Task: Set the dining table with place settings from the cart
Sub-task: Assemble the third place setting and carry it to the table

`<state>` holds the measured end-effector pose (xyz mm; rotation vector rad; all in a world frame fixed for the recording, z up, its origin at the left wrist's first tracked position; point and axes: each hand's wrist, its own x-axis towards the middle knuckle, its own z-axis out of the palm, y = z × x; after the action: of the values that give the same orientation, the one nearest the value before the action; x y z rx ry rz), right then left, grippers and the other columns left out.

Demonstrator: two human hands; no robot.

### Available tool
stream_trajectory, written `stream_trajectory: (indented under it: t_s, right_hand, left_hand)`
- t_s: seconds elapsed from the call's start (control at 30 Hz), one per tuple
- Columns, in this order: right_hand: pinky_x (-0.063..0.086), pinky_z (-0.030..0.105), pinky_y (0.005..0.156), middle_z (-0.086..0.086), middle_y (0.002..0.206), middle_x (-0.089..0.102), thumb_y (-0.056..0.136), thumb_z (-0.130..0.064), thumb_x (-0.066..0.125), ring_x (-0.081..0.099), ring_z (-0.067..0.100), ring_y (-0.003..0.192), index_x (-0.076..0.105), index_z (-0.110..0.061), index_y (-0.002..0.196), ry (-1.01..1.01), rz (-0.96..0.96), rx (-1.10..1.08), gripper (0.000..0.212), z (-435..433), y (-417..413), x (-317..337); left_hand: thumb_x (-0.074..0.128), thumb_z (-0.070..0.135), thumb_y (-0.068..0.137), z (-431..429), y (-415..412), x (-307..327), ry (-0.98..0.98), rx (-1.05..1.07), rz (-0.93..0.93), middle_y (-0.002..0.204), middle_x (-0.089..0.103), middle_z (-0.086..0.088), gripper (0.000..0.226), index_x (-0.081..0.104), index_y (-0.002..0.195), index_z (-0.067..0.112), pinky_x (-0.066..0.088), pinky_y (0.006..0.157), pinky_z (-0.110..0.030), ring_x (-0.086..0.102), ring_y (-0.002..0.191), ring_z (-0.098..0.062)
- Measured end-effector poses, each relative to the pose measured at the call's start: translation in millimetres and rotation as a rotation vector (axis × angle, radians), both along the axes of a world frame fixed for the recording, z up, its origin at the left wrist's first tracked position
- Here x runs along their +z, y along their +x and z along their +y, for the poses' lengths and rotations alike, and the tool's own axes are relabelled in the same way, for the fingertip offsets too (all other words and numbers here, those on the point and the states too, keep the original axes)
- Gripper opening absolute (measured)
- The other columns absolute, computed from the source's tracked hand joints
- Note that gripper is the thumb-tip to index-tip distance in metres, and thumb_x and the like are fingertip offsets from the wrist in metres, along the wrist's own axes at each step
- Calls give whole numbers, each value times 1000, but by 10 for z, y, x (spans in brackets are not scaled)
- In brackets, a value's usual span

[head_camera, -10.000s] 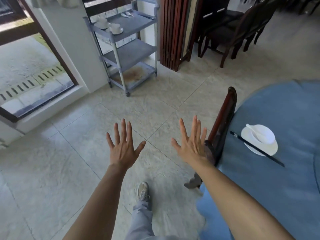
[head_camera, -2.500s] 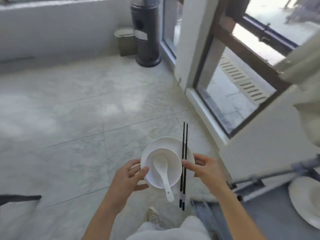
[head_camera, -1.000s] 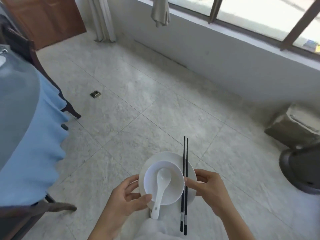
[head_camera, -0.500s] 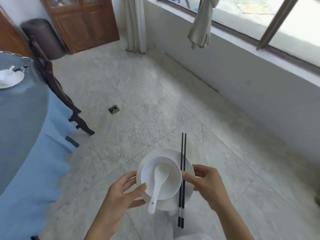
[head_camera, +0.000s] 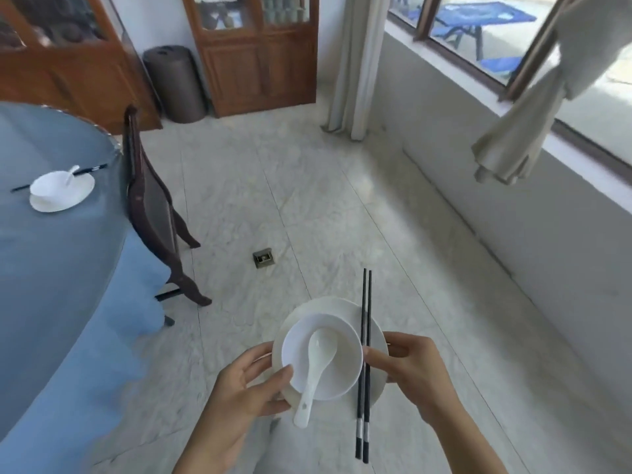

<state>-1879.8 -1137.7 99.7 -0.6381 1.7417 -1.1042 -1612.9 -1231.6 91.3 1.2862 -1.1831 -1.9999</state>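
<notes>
**Desk:** What do the hands have?

**Photographer:** One place setting, carried at waist height over the tiled floor (head_camera: 307,206). The left hand (head_camera: 246,384) grips the near-left rim of a white plate (head_camera: 342,307), thumb on top against the bowl (head_camera: 345,357), fingers curled beneath. The right hand (head_camera: 413,367) pinches the plate's right rim, its thumb pinning a pair of black chopsticks (head_camera: 363,319) to it. The fingertips under the plate are hidden.

**Desk:** Which way do things point?

**Photographer:** The chopsticks run straight away from the body, just right of the bowl, tips forward past the far rim, silver-banded ends overhanging toward the person. Whether the bands carry writing cannot be made out. A white spoon (head_camera: 316,364) lies in the bowl, its handle sticking out over the near rim beside the left thumb.

**Desk:** And further out?

**Photographer:** Left of the left hand, a round surface (head_camera: 51,268) under blue cloth, cut off by the frame edge. On it, well forward, a second setting (head_camera: 61,191): plate, bowl, spoon, chopsticks lying crosswise. A dark wooden chair (head_camera: 150,213) stands against that surface. Ahead of the hands, a small metal floor socket (head_camera: 262,258). Beyond, wooden cabinets (head_camera: 260,63), a dark bin (head_camera: 174,83) and pale curtains (head_camera: 355,63); to the far right, windows (head_camera: 478,25).
</notes>
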Motion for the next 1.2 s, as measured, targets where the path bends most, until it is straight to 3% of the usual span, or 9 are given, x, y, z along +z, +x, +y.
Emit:
stream_trajectory:
  t_s: [0.17, 0.33, 0.47, 0.67, 0.87, 1.0, 1.2]
  right_hand:
    - [62, 31, 65, 8, 88, 84, 66, -43, 93, 82, 25, 83, 85, -24, 102, -29, -9, 25, 42, -1465, -477, 68]
    - [64, 40, 71, 12, 90, 84, 65, -42, 96, 82, 29, 85, 84, -20, 105, -47, -33, 44, 47, -2851, -859, 268]
    - [63, 39, 71, 10, 89, 84, 65, -43, 94, 82, 27, 85, 85, -24, 102, -42, -36, 88, 43, -3844, -1095, 295]
    - [67, 44, 76, 8, 91, 84, 68, -42, 95, 82, 27, 87, 85, -25, 101, -31, -36, 199, 38, -5551, -1501, 57]
    - [63, 31, 68, 3, 89, 84, 74, -34, 91, 82, 21, 83, 85, -30, 97, -27, -20, 354, 25, -7448, -1922, -61]
    - [63, 28, 66, 0, 89, 84, 74, -28, 92, 82, 18, 83, 85, -28, 97, -6, -23, 456, 23, -8653, -2079, 42]
    - [67, 44, 77, 3, 91, 84, 67, -40, 92, 82, 23, 86, 84, -22, 103, -3, -16, 575, 41, -10210, -1996, 156]
  left_hand:
    - [95, 33, 68, -1426, -439, 35, -29, 31, 22, 124, 76, -1, 50, 76, 115, 32, 66, 76, -45, 76, 108, -29]
    - [97, 38, 64, -2785, -795, 234, -42, 43, 37, 124, 76, 0, 56, 76, 115, 34, 66, 78, -48, 73, 114, -26]
    - [99, 46, 54, -3683, -1022, 302, -46, 86, 20, 121, 77, 2, 61, 77, 110, 34, 66, 75, -45, 77, 106, -26]
    - [96, 45, 61, -5106, -1350, 156, -46, 177, -4, 125, 76, -1, 58, 76, 114, 32, 66, 76, -44, 78, 103, -31]
    - [98, 47, 57, -6522, -1733, 16, -55, 349, -51, 122, 77, 0, 64, 76, 115, 33, 65, 73, -44, 78, 100, -32]
    - [100, 37, 59, -7391, -1904, 112, -33, 487, -40, 117, 79, -1, 53, 79, 107, 35, 65, 67, -42, 79, 96, -33]
    - [89, 23, 70, -8588, -1970, 271, -27, 632, -17, 115, 79, -7, 43, 78, 111, 23, 65, 65, -40, 78, 95, -37]
